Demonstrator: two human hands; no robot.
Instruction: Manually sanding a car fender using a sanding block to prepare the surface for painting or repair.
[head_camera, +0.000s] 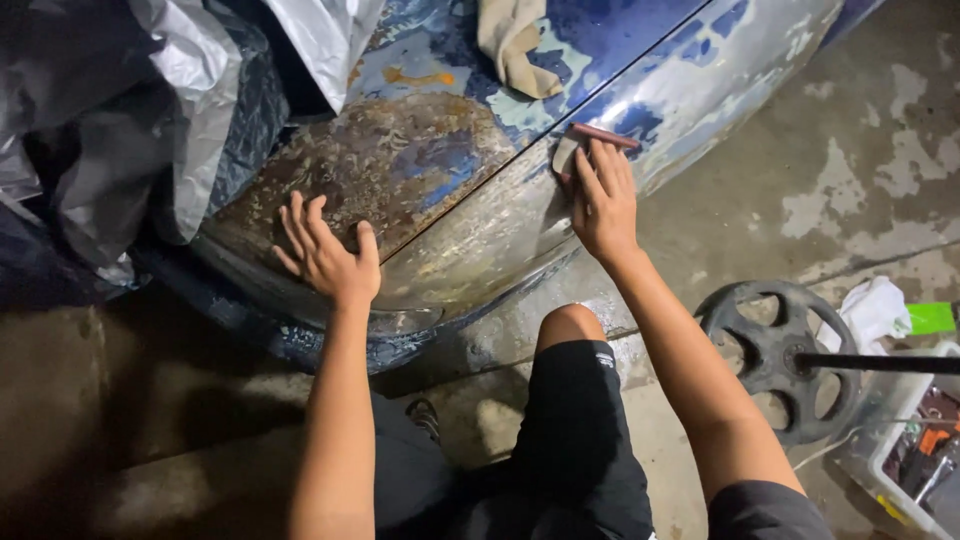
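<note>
A car body (440, 190) with worn blue paint, bare metal and rust patches fills the upper middle. My left hand (325, 255) rests flat on the rusty hood panel, fingers spread, holding nothing. My right hand (600, 200) presses a folded sheet of sandpaper (590, 140) against the pale sanded fender, just right of the panel seam. My knee in black shorts (575, 400) is below, between my arms.
A beige rag (515, 45) lies on the hood at the top. Grey plastic sheeting (130, 110) covers the car at left. A black weight plate on a bar (775, 355), a white cloth (875, 310) and a clear bin of tools (915, 450) stand on the concrete floor at right.
</note>
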